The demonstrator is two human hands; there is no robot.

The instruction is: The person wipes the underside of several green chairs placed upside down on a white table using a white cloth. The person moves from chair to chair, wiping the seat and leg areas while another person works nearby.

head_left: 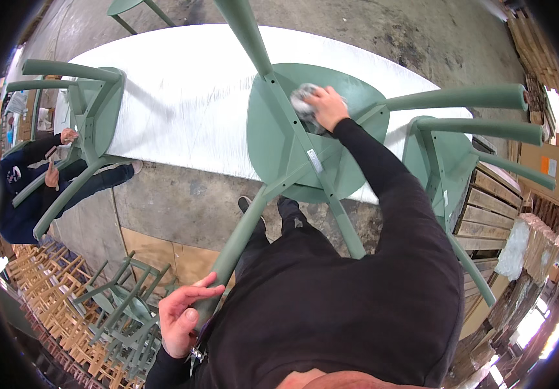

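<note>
An upturned green chair (273, 149) rests on a white-covered table (182, 84) in front of me, its legs pointing up and outward. Crossed braces with dark holes and a small white label run over the seat's underside. My right hand (328, 108) is closed on a grey-white cloth (304, 102), pressed against that underside between two legs; hand and cloth are slightly blurred. At the lower left, my left hand (184, 316) lies by the end of the near leg (231, 253). Its fingers are stretched out against the leg, not wrapped round it.
Another upturned green chair (444, 159) stands close on my right. On the left, a co-worker (33, 168) handles a further green chair (101, 123). Behind on the left are stacked green chairs (130, 305) and bare wooden frames (52, 285). Wooden pallets (487, 207) and cardboard boxes (545, 165) stand right.
</note>
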